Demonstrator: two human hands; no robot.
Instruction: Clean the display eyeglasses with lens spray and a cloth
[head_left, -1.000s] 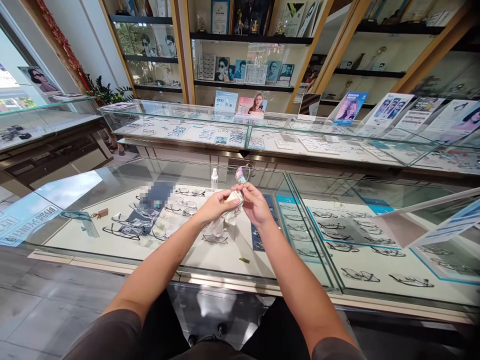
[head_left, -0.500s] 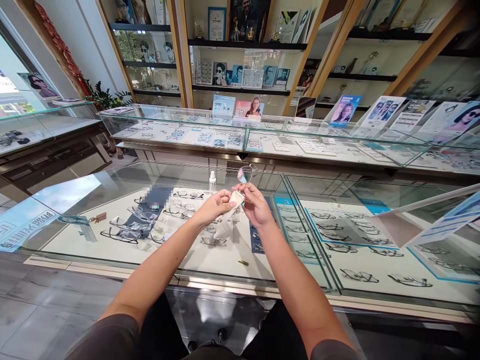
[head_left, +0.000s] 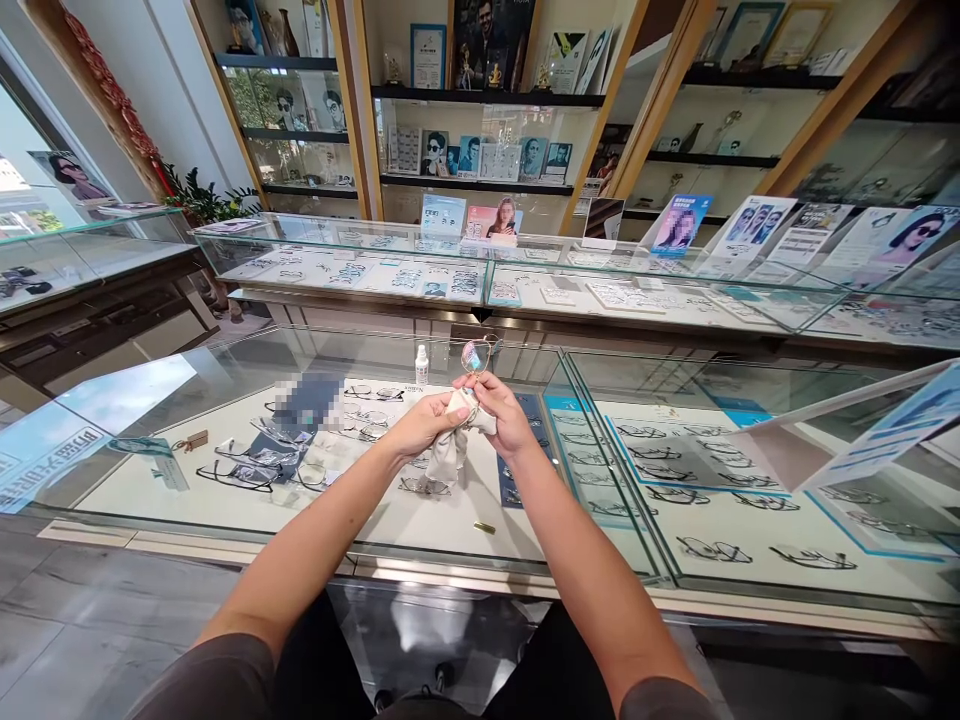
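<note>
Above the glass counter, my two hands meet at a pair of thin-framed eyeglasses (head_left: pixel 476 356). One round lens stands up beyond the fingers and shows a coloured reflection. My left hand (head_left: pixel 427 422) pinches a pale cleaning cloth (head_left: pixel 448 455) around the near lens, which is mostly covered. The cloth's loose end hangs below the fingers. My right hand (head_left: pixel 501 410) is closed on the eyeglasses by the frame, with part of the cloth against its fingers. Just behind the hands stands a small white bottle (head_left: pixel 421 365).
Several eyeglasses (head_left: pixel 240 468) lie at the left of the glass counter (head_left: pixel 225 520). A small gold-green piece (head_left: pixel 484 527) is near its front edge. At right, a tilted sign (head_left: pixel 885 430) stands over more frames. Another display case (head_left: pixel 345 240) runs behind.
The eyeglasses have moved slightly left and down and turned a little. The cloth now bunches across toward my right hand, covering more of the near lens.
</note>
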